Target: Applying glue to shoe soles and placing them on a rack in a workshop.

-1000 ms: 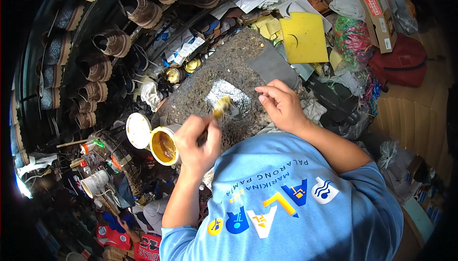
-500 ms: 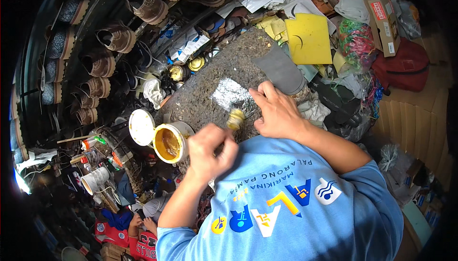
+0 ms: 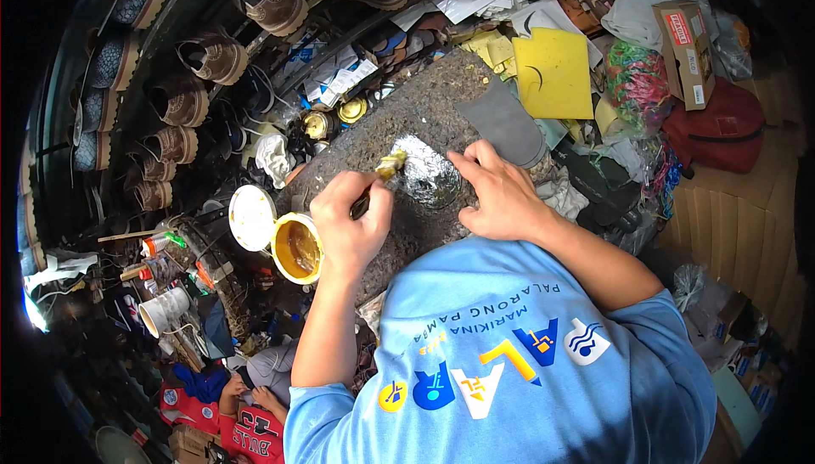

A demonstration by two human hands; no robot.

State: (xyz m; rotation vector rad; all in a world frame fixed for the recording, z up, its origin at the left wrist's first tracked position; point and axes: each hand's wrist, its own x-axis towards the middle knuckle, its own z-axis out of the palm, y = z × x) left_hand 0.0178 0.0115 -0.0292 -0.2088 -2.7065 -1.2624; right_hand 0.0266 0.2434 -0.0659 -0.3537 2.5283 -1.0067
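My left hand point(image 3: 348, 230) is shut on a glue brush point(image 3: 379, 177), whose yellowish bristle tip rests at the left edge of a shiny silver piece point(image 3: 427, 174) lying on a dark speckled work slab point(image 3: 399, 124). My right hand point(image 3: 497, 196) presses flat on the right side of that silver piece, fingers spread. An open yellow tin of amber glue point(image 3: 297, 247) stands just left of my left hand, its white lid point(image 3: 252, 217) beside it. A grey piece of material point(image 3: 503, 122) lies on the slab beyond my right hand.
Rows of brown shoes point(image 3: 216, 56) hang along the left and top. Yellow sheets point(image 3: 553, 73), papers, a cardboard box point(image 3: 686, 39), a red bag point(image 3: 722, 129) and small tins point(image 3: 350, 111) crowd around the slab. Bottles and white cups point(image 3: 163, 311) sit at the lower left.
My left hand has moved the brush from near the glue tin up and right onto the silver piece's left edge. My right hand stays pressed on the piece.
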